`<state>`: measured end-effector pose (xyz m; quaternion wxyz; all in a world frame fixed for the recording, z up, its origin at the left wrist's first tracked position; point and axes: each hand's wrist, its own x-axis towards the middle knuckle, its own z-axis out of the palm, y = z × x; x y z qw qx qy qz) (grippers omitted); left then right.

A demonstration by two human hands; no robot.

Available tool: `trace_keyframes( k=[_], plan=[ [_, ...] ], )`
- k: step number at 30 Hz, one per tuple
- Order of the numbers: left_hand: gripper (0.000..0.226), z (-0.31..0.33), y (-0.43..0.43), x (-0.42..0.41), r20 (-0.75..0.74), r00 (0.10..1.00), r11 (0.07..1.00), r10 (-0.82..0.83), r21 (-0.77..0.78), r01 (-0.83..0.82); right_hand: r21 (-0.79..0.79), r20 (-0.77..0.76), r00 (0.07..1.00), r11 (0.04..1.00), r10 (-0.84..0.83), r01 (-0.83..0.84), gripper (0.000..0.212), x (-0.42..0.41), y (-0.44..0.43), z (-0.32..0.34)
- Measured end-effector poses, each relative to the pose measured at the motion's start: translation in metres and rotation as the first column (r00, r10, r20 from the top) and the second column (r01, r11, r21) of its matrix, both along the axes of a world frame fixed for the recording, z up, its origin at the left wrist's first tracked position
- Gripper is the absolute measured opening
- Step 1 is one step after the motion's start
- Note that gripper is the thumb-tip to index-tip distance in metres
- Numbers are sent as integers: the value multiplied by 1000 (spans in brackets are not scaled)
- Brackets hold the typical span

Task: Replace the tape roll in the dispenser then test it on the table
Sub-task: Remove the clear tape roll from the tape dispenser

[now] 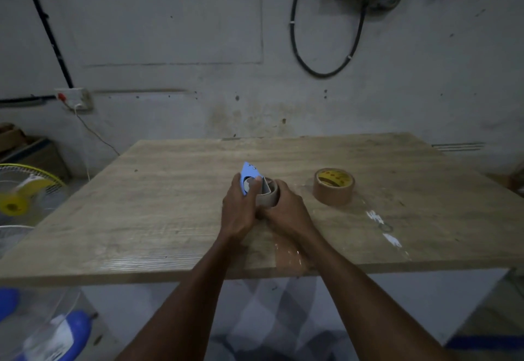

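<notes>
A light blue tape dispenser stands near the middle of the wooden table. My left hand grips its left side, thumb over the top. A worn, nearly bare cardboard tape core sits in the dispenser, and my right hand holds it from the right and below. A full brown tape roll with a yellow inner label lies flat on the table, apart, to the right of my hands.
A strip of clear tape is stuck on the table's front edge, and white scraps lie to the right. A yellow-rimmed fan stands left of the table. The wall is just behind the far edge.
</notes>
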<state>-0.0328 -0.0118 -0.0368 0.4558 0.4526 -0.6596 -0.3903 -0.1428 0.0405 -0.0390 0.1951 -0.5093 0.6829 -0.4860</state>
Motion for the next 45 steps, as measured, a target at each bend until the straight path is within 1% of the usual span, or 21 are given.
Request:
trace_keyframes(
  k=[1,4,7,11,13,15,17,18,20,22,23,25,27,29,32,34,35,38,40,43,45],
  plan=[
    [34,-1,-1,0,-1,1000,1000,-3,-19,3,-7,-13,1000,1000,0,0,70,0,0,-1],
    [37,-1,-1,3,-7,1000,999,-12,-48,12,-14,-41,999,1000,-10,9,73,-2,-2,-3],
    [26,0,0,4,-14,1000,998,-19,-57,19,-15,-67,998,1000,-17,16,72,-2,-3,-5],
    [22,-2,0,4,-9,1000,996,-30,-80,29,-34,-56,998,999,-6,4,71,-3,-3,-5],
    [25,-1,1,4,-13,999,995,-46,-85,44,-45,-34,999,999,11,-13,70,-4,-2,-4],
    [36,0,3,4,-28,997,994,-74,-87,71,-76,-17,999,996,37,-38,70,-4,2,-2],
    [41,0,1,3,-56,995,994,-79,-73,75,-143,2,998,988,61,-60,67,-3,5,2],
    [40,-1,-2,2,-90,993,995,-79,-60,74,-186,13,997,980,71,-68,63,-2,7,4],
    [43,2,-5,-1,-238,968,997,-79,-11,79,-258,20,997,964,77,-69,60,-1,8,10],
    [46,12,-4,-7,-394,918,991,-56,90,100,-305,6,996,949,91,-84,65,-2,7,14],
    [47,19,-5,-9,-473,880,976,-41,169,136,-314,1,995,945,96,-91,69,-3,5,17],
    [48,35,-7,-14,-627,779,901,-23,324,287,-323,-3,995,942,97,-93,77,-9,0,25],
    [46,48,-20,-19,-716,698,836,17,392,382,-345,-47,994,933,94,-104,81,-18,-8,35],
    [52,59,-30,-22,-728,685,816,33,416,402,-360,-64,991,923,120,-136,86,-27,-16,40],
    [65,59,-44,-29,-695,718,822,-35,389,416,-372,25,977,909,212,-188,89,-33,-25,38],
    [68,52,-50,-34,-668,742,811,-60,401,427,-383,50,975,906,215,-181,88,-33,-31,29],
    [69,46,-52,-37,-674,736,801,-66,403,442,-385,64,976,907,210,-170,86,-33,-34,23],
    [73,32,-57,-44,-685,727,771,-54,435,466,-382,97,977,914,189,-139,73,-35,-40,11],
    [74,23,-61,-50,-706,708,771,-23,438,463,-372,99,981,920,168,-121,61,-39,-45,6],
    [71,12,-73,-58,-661,751,790,-12,454,412,-379,72,989,921,128,-92,50,-41,-52,4],
    [69,10,-76,-60,-636,771,801,-32,445,401,-381,36,994,920,107,-85,46,-42,-56,1]
  ],
)
